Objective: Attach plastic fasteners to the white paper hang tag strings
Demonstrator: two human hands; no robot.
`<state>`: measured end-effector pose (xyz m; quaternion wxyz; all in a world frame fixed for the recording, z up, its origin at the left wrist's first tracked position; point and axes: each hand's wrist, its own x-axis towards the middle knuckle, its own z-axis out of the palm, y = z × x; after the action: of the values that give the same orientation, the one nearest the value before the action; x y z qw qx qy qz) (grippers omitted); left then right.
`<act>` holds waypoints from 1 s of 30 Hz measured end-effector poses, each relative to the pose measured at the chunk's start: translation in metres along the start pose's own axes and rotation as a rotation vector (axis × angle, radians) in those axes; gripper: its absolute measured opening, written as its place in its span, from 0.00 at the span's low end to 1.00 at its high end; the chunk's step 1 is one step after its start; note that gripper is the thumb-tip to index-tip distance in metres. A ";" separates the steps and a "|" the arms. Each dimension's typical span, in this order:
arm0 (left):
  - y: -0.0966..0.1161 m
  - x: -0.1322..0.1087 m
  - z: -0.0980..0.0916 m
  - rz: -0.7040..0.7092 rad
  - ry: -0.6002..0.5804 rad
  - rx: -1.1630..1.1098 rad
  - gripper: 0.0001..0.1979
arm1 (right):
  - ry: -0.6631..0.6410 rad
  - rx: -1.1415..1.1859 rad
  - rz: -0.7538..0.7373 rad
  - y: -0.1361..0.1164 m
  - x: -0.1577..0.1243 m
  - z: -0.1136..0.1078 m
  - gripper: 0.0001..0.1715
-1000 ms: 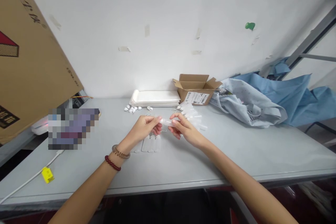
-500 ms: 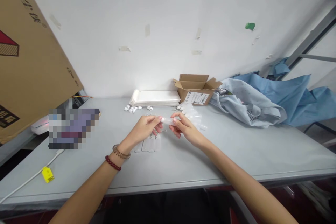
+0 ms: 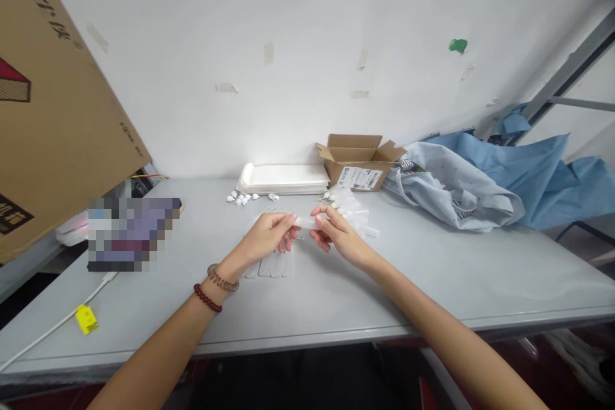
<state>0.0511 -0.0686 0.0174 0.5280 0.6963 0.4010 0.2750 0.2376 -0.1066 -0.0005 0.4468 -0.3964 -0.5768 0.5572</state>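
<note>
1. Fingers (image 3: 288,220) of the left hand (image 3: 263,234) pinched one end of a translucent tube (image 3: 306,222), thumb uppermost, over a grey surface (image 3: 375,301).
2. The right hand (image 3: 346,240) gripped the other end between thumb and fingers, so the tube lay roughly level between the two hands, apparently lifted off the surface.
3. The step in hand appeared to be close work on that single tube; whether a part was being fitted or loosened at the left end could not be told, with the thumb in the way.
4. The next move, by all appearances, called for a steady left pinch and fine control from the right, keeping the tube in line.
5. Clear pieces (image 3: 276,264) lay side by side just below the left hand, and more clear tubes (image 3: 353,205) fanned out beyond the right.
6. Small white parts (image 3: 243,198) sat clustered near a white stack (image 3: 288,178), just beside an open cardboard box (image 3: 356,172).
</note>
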 end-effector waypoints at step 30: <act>-0.004 0.001 -0.001 0.050 0.005 -0.102 0.20 | 0.321 -0.737 -0.538 0.007 -0.001 -0.007 0.12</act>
<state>0.0495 -0.0665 0.0137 0.5547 0.6777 0.3700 0.3100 0.2440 -0.1049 -0.0074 0.4882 -0.4460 -0.7417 0.1124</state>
